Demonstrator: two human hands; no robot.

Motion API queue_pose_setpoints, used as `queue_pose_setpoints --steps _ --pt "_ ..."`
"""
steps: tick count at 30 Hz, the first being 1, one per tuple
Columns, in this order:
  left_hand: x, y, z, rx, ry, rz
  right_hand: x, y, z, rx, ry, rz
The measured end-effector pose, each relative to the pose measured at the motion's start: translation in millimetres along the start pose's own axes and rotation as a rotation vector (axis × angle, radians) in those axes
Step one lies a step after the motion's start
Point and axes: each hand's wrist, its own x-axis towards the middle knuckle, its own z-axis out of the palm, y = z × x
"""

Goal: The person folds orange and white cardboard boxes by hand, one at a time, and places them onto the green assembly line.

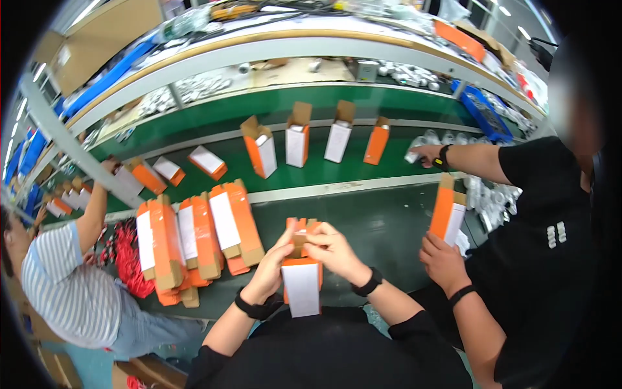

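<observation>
An orange and white cardboard box (302, 290) stands upright in front of my body, its top turned away from me. My left hand (272, 264) is closed around the box's upper left side, fingers at the brown flaps. My right hand (336, 251) pinches at the top edge from the right, close to the left fingers. Orange card with a brown inner side shows between both hands. What lies inside the box is hidden. Left of my hands, piles of flat orange and white cartons (234, 219) lie on the dark green table.
Several open boxes (297, 142) stand on the green conveyor belt (227, 178) beyond a pale rail. At the right, a co-worker holds an orange box (446, 211) and reaches toward clear-wrapped pieces (447, 138). Another person at the left is near red bundles (129, 259). A cluttered shelf (311, 47) spans above.
</observation>
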Motion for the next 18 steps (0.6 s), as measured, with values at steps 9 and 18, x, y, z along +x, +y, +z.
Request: queue_pose_setpoints --steps 9,18 --pt "-1.5 -8.3 7.8 -0.133 -0.019 0.005 -3.4 -28.2 -12.8 0.199 -0.158 0.134" --pt "-2.9 -13.7 18.3 0.400 -0.179 0.130 22.4 -54.4 -55.8 -0.181 -0.511 0.196"
